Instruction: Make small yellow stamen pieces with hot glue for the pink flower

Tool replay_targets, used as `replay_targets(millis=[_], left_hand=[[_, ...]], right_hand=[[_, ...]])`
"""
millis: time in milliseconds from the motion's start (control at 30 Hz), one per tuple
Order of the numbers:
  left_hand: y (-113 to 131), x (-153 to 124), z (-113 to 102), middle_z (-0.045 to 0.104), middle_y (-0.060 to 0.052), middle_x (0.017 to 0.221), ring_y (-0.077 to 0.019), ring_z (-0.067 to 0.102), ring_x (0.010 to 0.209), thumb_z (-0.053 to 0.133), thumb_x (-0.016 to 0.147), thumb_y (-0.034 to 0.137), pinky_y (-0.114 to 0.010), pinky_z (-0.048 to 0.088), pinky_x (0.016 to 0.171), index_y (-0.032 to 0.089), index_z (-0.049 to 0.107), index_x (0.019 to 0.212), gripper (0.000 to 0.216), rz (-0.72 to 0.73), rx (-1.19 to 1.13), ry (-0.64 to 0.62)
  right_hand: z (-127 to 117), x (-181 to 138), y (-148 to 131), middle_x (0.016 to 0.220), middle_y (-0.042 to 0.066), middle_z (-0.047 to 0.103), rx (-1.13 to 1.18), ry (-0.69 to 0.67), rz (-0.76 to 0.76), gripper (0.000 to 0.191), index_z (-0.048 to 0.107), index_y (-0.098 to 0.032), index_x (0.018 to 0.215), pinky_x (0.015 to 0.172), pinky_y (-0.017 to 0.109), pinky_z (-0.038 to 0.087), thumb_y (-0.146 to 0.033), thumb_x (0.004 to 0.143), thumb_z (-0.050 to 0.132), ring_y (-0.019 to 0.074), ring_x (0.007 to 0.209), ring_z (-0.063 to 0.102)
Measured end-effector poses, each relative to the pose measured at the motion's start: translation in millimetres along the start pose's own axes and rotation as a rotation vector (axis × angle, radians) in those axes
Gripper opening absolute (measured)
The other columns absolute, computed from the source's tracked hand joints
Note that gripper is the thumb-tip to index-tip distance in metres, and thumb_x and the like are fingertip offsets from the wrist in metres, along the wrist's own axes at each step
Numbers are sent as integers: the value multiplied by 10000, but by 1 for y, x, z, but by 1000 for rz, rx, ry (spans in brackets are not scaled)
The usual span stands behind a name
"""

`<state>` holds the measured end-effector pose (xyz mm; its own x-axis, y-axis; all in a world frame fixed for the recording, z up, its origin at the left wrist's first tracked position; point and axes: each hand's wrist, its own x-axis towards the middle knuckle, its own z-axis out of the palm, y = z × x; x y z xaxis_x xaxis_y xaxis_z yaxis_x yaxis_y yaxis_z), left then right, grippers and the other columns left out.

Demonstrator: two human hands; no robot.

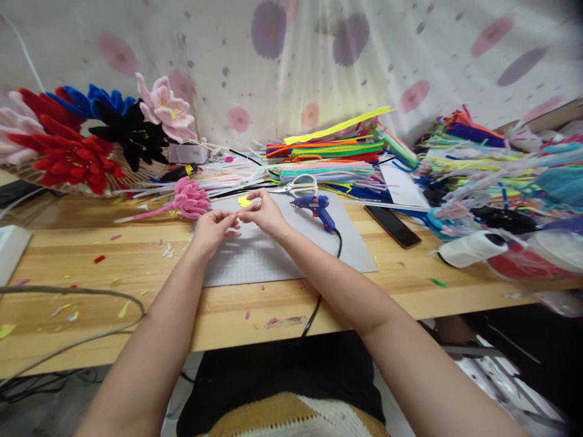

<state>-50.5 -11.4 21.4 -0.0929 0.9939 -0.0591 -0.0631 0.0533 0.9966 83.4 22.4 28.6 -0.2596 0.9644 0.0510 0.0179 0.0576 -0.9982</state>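
Over the grey cutting mat (255, 267), my left hand (214, 229) and my right hand (263, 212) meet with fingertips pinched together. What they hold is too small to make out; a hint of yellow shows between them. Just behind my right fingers lies a yellow piece (244, 200). A pink fuzzy pipe-cleaner flower (191, 199) with a stem rests left of the mat, close to my left hand. To the right of my right hand a blue hot glue gun (315, 207) lies on the mat, with white-handled scissors (304, 184) behind it.
Bundles of coloured pipe cleaners (332, 152) line the back of the table, with a larger pile (478, 164) at right. Finished fuzzy flowers (77, 152) stand at left. A phone (392, 226) lies right of the mat. The glue gun's cord (314, 315) crosses the front edge. Scraps dot the wood.
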Motion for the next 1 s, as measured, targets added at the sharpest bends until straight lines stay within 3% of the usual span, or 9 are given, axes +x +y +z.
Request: replay_targets(millis=[133, 400, 533, 700, 833, 1000], left_hand=[[0, 0, 0, 560, 0, 625, -99, 541, 595, 687, 575, 307, -243, 514, 494, 116, 579, 673, 241, -7, -7, 50], [2, -3, 1, 578, -13, 630, -106, 557, 620, 691, 573, 317, -233, 517, 513, 111, 587, 673, 251, -25, 12, 24], [-1, -1, 3, 594, -19, 611, -114, 576, 604, 708, 547, 311, -243, 520, 517, 103, 596, 680, 272, -20, 20, 46], [-6, 4, -1, 587, -5, 604, -103, 566, 578, 662, 582, 302, -245, 525, 532, 126, 571, 670, 216, 88, 108, 159], [-6, 7, -4, 460, 46, 537, -72, 452, 493, 544, 635, 264, -208, 468, 444, 168, 472, 611, 122, 61, 102, 195], [-2, 7, -6, 250, 70, 455, -64, 247, 385, 447, 722, 259, -184, 300, 355, 207, 316, 551, 222, 14, 104, 126]], right_hand=[[-2, 0, 5, 610, -83, 594, 101, 0, 64, 357, 353, -212, 859, 662, 273, 516, -111, 654, 627, 83, 582, 603], [2, 0, 13, 676, -66, 624, -210, 24, -85, 374, 363, -228, 898, 735, 313, 494, -152, 650, 633, 109, 664, 622], [3, -1, 8, 682, -61, 620, -321, 69, -68, 363, 336, -229, 864, 737, 316, 476, -166, 650, 621, 121, 670, 621], [0, 2, 10, 654, -67, 587, -388, 156, -19, 364, 307, -230, 812, 736, 323, 463, -148, 624, 608, 125, 648, 599], [-4, 8, 15, 657, -81, 568, -268, 70, -34, 340, 302, -232, 803, 699, 295, 469, -171, 636, 591, 106, 630, 567], [-6, 19, 9, 641, -78, 468, -260, 21, -133, 221, 332, -234, 823, 672, 262, 466, -95, 687, 437, 94, 611, 493]])
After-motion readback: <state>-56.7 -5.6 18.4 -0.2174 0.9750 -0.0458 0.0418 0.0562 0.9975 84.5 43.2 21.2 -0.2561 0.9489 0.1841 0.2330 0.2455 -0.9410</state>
